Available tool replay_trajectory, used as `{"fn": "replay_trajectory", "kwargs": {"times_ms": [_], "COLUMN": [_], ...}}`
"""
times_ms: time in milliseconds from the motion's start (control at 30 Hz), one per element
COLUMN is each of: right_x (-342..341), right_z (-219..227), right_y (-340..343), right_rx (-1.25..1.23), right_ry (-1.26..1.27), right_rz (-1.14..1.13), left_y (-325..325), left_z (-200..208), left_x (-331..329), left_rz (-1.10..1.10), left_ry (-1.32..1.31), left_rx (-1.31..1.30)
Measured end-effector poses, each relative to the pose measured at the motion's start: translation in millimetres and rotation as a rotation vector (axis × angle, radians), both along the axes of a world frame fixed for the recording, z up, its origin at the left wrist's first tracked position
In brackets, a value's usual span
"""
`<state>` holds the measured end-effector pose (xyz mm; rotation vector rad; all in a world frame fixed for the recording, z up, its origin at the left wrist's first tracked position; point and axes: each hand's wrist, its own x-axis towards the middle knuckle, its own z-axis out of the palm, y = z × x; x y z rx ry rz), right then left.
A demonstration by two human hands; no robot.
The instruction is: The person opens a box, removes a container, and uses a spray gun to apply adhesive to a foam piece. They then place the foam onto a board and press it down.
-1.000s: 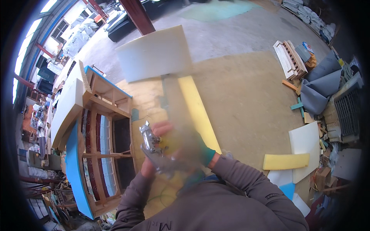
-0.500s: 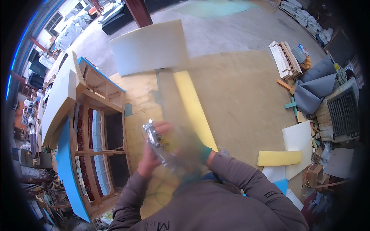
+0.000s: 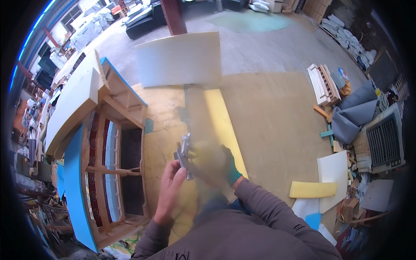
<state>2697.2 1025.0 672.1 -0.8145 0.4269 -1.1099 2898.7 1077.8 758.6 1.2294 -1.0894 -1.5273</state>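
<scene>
My bare left hand [image 3: 170,190] is closed, thumb and fingers pinching the lower part of a silver metal spray gun [image 3: 184,151] in front of my body. My right hand [image 3: 232,167], in a green glove with a dark palm side, is right of the spray gun. A hazy smear covers the middle of the view, hiding its fingers and whatever they may touch. Just beyond my right hand a long yellow foam strip [image 3: 229,134] lies on the floor. Left of my hands stands a wooden sofa frame [image 3: 100,169] with blue edges and pale foam [image 3: 71,104] on top.
Ahead, a large white foam sheet [image 3: 180,60] stands near a dark red post [image 3: 173,17]. To the right are a yellow foam piece [image 3: 314,189] on white sheets, grey folded material [image 3: 355,117], wooden slats [image 3: 320,84] and a grilled machine [image 3: 383,138]. Thin green hose [image 3: 134,240] shows low left.
The view has shifted, so the surroundings sit slightly lower and further right. My left hand now holds the spray gun lower down, and the gun has turned more upright.
</scene>
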Motion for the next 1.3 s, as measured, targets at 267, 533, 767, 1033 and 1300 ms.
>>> {"fn": "replay_trajectory", "kwargs": {"times_ms": [267,533,767,1033,1300], "right_x": [16,6,-32,-112,-95], "right_z": [-34,-64,-268,-291,-264], "right_y": [20,28,52,110,48], "right_rx": [-0.096,-0.526,0.598,1.021,1.031], "right_ry": [0.534,0.792,0.012,0.428,0.418], "right_rz": [-0.123,-0.308,-0.237,-0.591,-0.616], "left_y": [12,7,-68,-172,-247], "left_z": [-15,-36,-63,-123,-184], "left_x": [-5,-11,33,117,174], "left_rz": [0.121,0.198,0.103,0.014,0.072], "left_ry": [-0.124,0.065,-0.089,-0.351,-0.491], "left_rx": [0.017,0.058,0.007,0.129,0.115]}}
